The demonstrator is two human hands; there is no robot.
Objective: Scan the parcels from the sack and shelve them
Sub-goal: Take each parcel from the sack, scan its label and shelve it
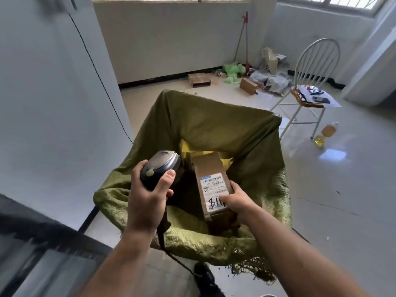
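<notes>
Over the sack (214, 125), I note the right hand (237, 201) curled round the box (211, 168), label (214, 185) up beyond its thumb; left hand (147, 196) wraps the scanner (162, 166), presumably aiming there.

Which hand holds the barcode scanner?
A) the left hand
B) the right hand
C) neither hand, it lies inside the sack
A: the left hand grips the scanner, while the right hand holds the parcel over the sack.
</notes>
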